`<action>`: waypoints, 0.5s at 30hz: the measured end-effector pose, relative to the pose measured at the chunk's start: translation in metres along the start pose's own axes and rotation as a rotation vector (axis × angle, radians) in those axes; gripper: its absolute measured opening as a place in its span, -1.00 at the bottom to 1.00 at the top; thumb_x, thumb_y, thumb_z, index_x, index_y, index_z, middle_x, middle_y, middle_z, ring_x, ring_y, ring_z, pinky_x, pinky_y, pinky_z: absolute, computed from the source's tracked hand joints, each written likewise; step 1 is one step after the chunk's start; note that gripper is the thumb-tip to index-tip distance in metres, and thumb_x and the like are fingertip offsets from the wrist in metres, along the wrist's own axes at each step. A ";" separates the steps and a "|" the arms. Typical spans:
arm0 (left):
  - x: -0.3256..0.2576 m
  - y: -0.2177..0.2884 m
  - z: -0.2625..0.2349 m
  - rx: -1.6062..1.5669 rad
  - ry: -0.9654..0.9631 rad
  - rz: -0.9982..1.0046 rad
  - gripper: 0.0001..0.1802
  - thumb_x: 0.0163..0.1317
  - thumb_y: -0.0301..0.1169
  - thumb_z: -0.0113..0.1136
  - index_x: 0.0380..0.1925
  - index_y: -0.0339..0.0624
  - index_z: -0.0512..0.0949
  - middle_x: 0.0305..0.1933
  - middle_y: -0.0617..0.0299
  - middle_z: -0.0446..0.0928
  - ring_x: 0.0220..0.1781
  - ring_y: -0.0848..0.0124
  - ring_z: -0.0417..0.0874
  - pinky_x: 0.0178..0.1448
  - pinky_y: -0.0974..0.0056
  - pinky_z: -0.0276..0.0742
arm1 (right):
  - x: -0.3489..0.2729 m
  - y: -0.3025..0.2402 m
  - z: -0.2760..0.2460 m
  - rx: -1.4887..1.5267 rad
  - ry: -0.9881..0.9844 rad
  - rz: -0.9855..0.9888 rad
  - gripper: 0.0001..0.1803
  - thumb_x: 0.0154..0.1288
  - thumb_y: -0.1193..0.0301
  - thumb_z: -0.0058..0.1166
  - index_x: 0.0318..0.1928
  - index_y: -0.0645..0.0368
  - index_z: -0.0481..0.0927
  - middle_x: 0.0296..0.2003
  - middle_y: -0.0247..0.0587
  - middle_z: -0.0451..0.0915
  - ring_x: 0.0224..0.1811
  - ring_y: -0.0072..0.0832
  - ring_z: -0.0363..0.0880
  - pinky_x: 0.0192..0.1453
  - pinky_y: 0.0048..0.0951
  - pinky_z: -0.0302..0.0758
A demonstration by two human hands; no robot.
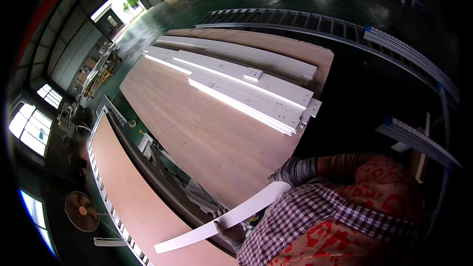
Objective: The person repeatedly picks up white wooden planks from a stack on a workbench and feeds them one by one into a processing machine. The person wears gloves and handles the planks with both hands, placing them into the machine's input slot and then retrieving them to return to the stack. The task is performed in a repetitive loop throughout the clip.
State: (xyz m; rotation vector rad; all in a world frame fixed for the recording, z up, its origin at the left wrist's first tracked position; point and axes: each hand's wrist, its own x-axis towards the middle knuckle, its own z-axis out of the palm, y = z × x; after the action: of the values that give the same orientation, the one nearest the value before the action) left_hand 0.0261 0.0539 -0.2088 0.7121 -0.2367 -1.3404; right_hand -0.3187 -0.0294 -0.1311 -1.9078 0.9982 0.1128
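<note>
A long, narrow white board (253, 207) lies across my front, from the near edge of the wooden tabletop (197, 138) out over the panel on the left. My left hand (230, 234), in a grey glove, is closed round its middle with the thumb on the upper face. Nearer its right end is my right hand (295, 172), in a dark striped glove, with fingers curled at the board and the tabletop's corner. Farther back on the tabletop rest several white boards (246, 99) with small holes, partly stacked. On top of them sits a short white block (253, 74).
To the left stands a long bench with a pinkish panel (133, 177), separated from the tabletop by a dark gap. A round fan (83, 211) is beyond it. A roller conveyor (295, 22) runs behind, and metal supports (419, 140) stand at right.
</note>
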 end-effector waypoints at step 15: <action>0.056 -0.089 0.217 0.730 -0.983 -0.600 -0.38 0.27 -0.38 0.27 0.30 -0.30 0.31 0.24 -0.03 0.47 0.23 0.22 0.53 0.33 0.17 0.41 | -0.127 0.081 -0.035 0.424 1.248 0.173 -0.35 -0.13 0.46 0.32 0.11 0.17 0.54 -0.16 -0.10 0.68 -0.09 -0.27 0.66 0.06 -0.31 0.57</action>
State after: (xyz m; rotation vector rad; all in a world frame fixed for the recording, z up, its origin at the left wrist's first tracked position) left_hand -0.1497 -0.0766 -0.1079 0.6787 -1.4420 -2.1431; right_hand -0.4687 0.0005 -0.1101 -1.3753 1.7822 -1.2232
